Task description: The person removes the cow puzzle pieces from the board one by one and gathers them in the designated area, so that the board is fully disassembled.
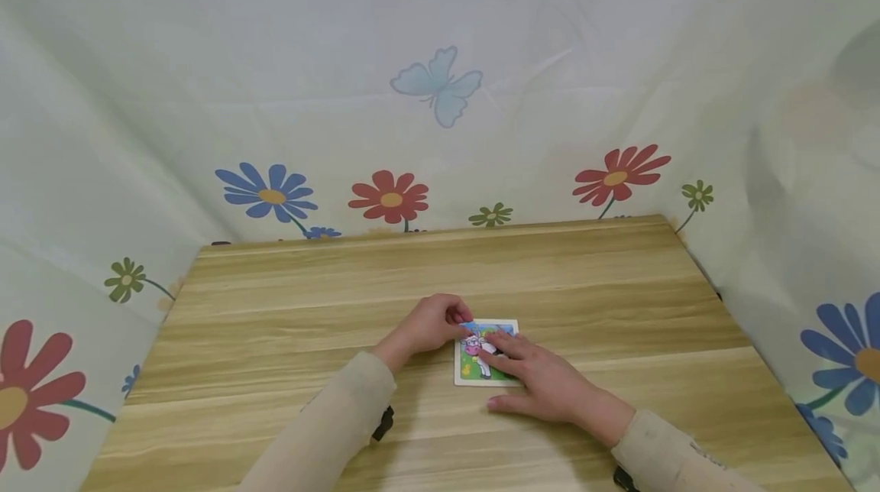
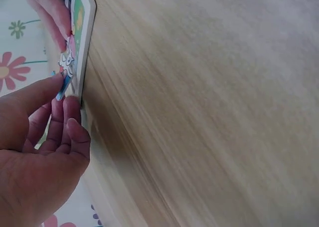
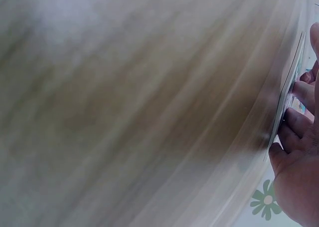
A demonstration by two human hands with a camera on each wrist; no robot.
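A small square jigsaw puzzle (image 1: 486, 383) with a white border lies flat on the table; its picture has a cartoon cow on green grass under blue sky. My left hand (image 1: 431, 322) is at its top left corner and pinches a puzzle piece (image 2: 67, 63) between thumb and fingers. That piece shows part of the cow's head and blue sky, and it tilts up from the board in the left wrist view. From the right, my right hand (image 1: 550, 381) lies over the puzzle with fingers extended and spread, fingertips on the picture. Its fingers hide the picture's right part.
The puzzle rests on a wood-grain table (image 1: 309, 301). Behind and at both sides hangs a pale cloth (image 1: 330, 110) printed with flowers and a butterfly.
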